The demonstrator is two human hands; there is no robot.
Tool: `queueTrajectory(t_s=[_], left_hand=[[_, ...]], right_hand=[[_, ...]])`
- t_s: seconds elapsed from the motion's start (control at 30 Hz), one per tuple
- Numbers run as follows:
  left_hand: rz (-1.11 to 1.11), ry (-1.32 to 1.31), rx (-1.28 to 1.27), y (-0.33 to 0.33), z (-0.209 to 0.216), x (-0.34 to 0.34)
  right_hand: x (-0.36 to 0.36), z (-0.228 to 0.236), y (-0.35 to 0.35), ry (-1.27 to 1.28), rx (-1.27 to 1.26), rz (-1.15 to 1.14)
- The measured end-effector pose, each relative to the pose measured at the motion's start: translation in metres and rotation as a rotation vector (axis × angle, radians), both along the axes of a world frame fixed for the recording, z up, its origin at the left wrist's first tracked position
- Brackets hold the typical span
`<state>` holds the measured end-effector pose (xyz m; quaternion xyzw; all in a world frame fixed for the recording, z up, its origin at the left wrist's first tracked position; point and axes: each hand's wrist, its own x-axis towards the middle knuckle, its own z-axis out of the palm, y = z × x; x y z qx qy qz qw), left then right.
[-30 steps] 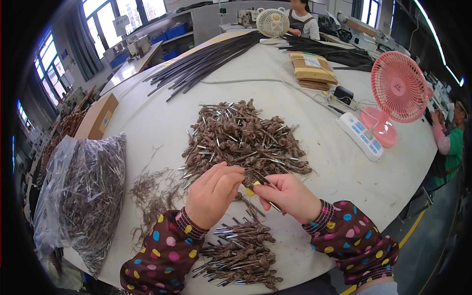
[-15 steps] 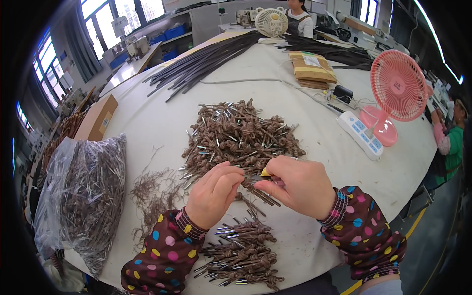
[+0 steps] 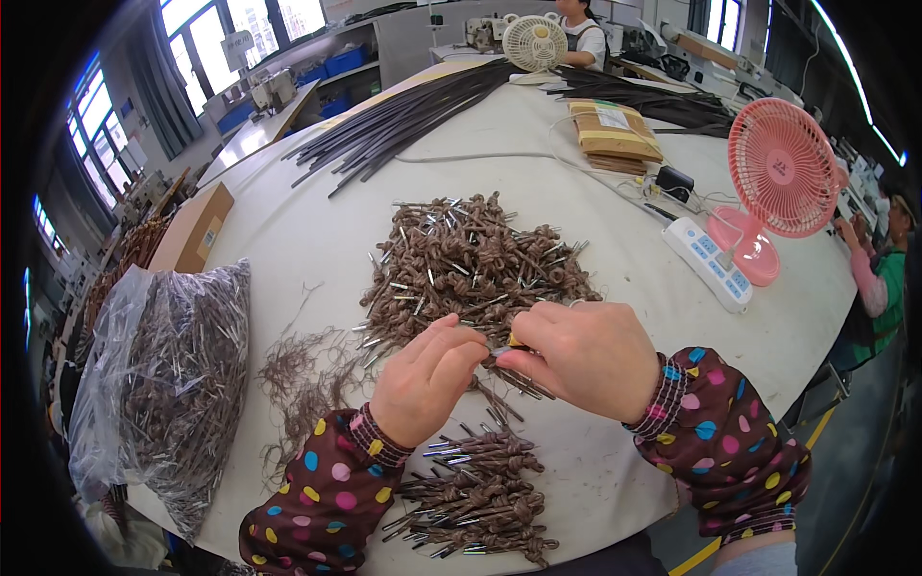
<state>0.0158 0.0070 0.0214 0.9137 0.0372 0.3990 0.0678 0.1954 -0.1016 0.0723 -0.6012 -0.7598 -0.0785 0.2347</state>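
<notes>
My left hand (image 3: 429, 376) is closed in a pinch on a brown knotted cord (image 3: 498, 401), whose tipped ends hang below my fingers. In my right hand (image 3: 588, 363) is a pair of thread snips (image 3: 516, 342) with a bit of yellow handle showing; its metal blade meets the cord at my left fingertips. My fingers hide most of the snips and the knot. Just beyond my hands lies a large heap of brown knotted cords (image 3: 471, 254) with shiny metal tips. Nearer me is a smaller, neater pile of the same cords (image 3: 485, 499).
Loose thread scraps (image 3: 312, 384) lie left of the heap. Further left are a clear plastic bag of cords (image 3: 182, 374) and a cardboard box (image 3: 197, 230). To the right stand a power strip (image 3: 706, 259) and a pink fan (image 3: 783, 168). Dark strips (image 3: 403, 115) lie far back.
The snips' blade has moved closer to my left fingertips, and less of it shows. Both hands have shifted slightly right with the cord still held.
</notes>
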Motion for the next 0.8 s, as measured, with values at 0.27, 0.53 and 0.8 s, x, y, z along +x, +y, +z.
queueTrajectory(t_s=[0.27,0.53,0.8], left_hand=[[-0.023,-0.024,-0.007,-0.001,-0.001,-0.001],[0.043,-0.218,-0.470,-0.006,-0.008,0.000],[-0.189,-0.124,-1.484,-0.022,-0.004,0.005]], right_hand=[[0.001,-0.004,0.004,-0.019,0.016,0.039],[-0.005,-0.053,0.001,0.987,-0.320,0.075],[-0.017,-0.059,0.001,1.250,-0.170,0.066]])
